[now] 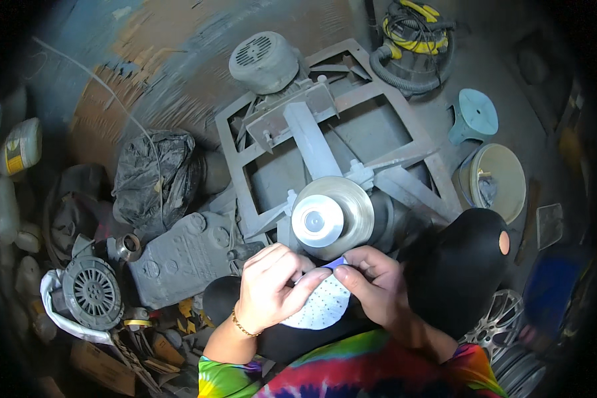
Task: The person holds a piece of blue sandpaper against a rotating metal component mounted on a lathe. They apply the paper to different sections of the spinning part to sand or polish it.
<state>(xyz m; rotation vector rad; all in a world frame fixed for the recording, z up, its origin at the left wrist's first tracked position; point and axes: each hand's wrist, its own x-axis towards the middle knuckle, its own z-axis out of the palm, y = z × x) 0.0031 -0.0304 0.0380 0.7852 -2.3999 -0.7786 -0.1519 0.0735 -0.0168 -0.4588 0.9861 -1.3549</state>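
Note:
Both hands grip a round, white sanding disc (320, 306) dotted with small holes, held low over my lap. A strip of its purple face (333, 263) shows at the top edge between my fingers. My left hand (272, 285) pinches its upper left edge, thumb on the white side. On the upper right edge, the thumb and fingers of my right hand (371, 282) are closed. Just beyond my hands is a shiny round metal piece (317, 220) on the larger metal wheel (359, 212) of a belt-driven machine. The fingertips behind the disc are partly hidden.
A grey motor (265, 63) sits on the machine's metal frame (404, 119). At right stand a bucket (511, 179), a light blue stool (474, 113) and a yellow-black vacuum (411, 53). A black bag (152, 176) and a dusty grey case (179, 259) lie left.

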